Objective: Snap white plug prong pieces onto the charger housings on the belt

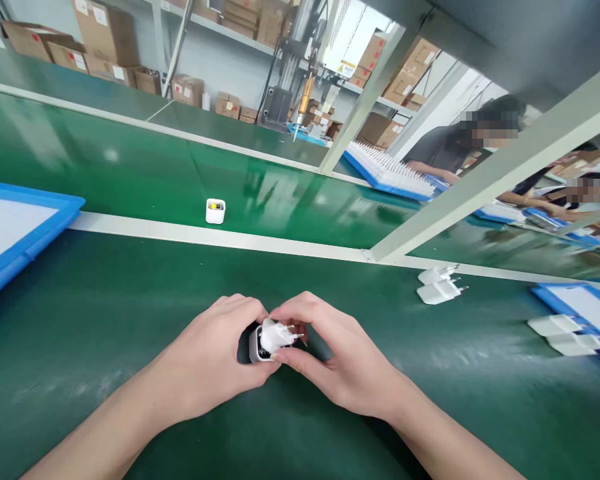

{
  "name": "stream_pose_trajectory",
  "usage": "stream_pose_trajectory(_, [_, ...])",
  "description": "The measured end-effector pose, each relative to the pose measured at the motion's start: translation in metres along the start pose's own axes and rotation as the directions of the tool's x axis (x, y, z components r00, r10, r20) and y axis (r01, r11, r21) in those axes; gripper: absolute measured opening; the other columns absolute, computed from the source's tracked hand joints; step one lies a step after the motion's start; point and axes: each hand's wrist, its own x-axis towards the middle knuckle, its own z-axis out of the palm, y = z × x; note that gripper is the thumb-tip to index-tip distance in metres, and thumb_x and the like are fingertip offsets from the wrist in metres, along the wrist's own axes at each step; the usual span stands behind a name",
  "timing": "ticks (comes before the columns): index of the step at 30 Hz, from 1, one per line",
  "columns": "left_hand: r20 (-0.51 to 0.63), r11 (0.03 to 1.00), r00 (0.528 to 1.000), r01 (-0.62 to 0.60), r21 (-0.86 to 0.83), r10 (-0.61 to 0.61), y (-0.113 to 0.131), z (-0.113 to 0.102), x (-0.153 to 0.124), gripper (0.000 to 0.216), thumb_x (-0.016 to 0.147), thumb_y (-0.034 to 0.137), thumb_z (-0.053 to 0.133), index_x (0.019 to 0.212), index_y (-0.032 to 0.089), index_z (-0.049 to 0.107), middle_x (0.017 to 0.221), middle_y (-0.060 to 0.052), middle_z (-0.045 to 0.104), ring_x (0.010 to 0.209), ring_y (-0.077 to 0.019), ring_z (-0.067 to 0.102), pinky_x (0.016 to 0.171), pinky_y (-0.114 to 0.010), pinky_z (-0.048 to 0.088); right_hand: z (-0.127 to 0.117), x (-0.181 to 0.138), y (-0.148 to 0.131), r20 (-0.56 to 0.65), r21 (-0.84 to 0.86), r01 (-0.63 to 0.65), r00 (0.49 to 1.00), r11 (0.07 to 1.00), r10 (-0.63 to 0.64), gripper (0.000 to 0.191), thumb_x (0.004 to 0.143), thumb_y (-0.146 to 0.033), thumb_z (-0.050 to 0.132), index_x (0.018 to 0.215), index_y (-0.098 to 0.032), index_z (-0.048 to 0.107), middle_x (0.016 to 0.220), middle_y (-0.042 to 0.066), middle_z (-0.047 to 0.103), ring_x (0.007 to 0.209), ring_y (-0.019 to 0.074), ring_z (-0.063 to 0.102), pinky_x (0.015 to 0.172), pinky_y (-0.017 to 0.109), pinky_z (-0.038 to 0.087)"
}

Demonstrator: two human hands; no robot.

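Over the green table (105,320), my left hand (215,360) wraps round a white charger housing (257,345) with a dark open end. My right hand (340,360) pinches a white plug cap with two metal pins (276,335) and holds it against that housing. Both hands meet at the middle front. Another white charger housing (215,211) stands alone on the green conveyor belt (130,167) beyond the white rail.
Two white plug parts (439,285) lie to the right, two more (563,333) beside a blue tray (580,303). A blue-framed tray (25,227) sits at the left edge. A grey frame post (480,180) slants above. Other people work at the far right. Cardboard boxes fill the shelves behind.
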Motion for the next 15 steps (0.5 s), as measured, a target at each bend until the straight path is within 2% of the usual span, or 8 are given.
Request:
stream_pose_trajectory(2, [0.004,1.000,1.000,0.007,-0.006,-0.007,0.0008,-0.0007,-0.0001,0.019,0.085,0.039,0.066,0.096,0.024,0.063,0.097,0.001,0.061,0.093,-0.0181,0.054,0.072,-0.026,0.043,0.0009,0.0002,0.0003,-0.047,0.052,-0.010,0.999,0.999,0.013,0.016,0.102,-0.019,0.062,0.118,-0.020,0.060,0.103,0.005,0.059,0.085,0.0161,0.055,0.073,0.028,0.049])
stream_pose_trajectory(4, [0.004,1.000,1.000,0.008,-0.016,-0.008,0.0012,-0.0014,-0.0002,0.018,0.084,0.036,0.067,0.096,0.024,0.062,0.098,0.002,0.061,0.094,-0.0178,0.054,0.073,-0.026,0.044,0.0005,0.0011,-0.0006,-0.071,0.053,0.001,0.997,0.999,0.003,0.013,0.103,-0.019,0.061,0.116,-0.020,0.063,0.102,0.006,0.059,0.086,0.0167,0.056,0.073,0.029,0.050])
stream_pose_trajectory(8, [0.006,0.999,1.000,-0.001,-0.046,0.001,0.0015,-0.0027,0.0003,0.016,0.083,0.035,0.067,0.093,0.024,0.061,0.098,0.002,0.061,0.096,-0.0180,0.054,0.074,-0.026,0.044,0.0017,0.0038,-0.0028,-0.046,0.029,0.004,0.999,1.000,-0.003,0.014,0.104,-0.018,0.059,0.116,-0.020,0.065,0.101,0.007,0.059,0.088,0.0173,0.057,0.076,0.030,0.050])
stream_pose_trajectory(15, [-0.011,0.996,1.000,-0.030,-0.083,0.029,-0.0028,0.0000,0.0014,0.016,0.081,0.036,0.067,0.091,0.025,0.061,0.097,0.003,0.061,0.097,-0.0183,0.053,0.075,-0.027,0.044,0.0076,0.0034,0.0003,-0.066,0.072,-0.051,0.996,0.996,0.056,0.004,0.103,-0.020,0.062,0.106,-0.019,0.064,0.095,0.005,0.058,0.079,0.0157,0.054,0.068,0.028,0.046])
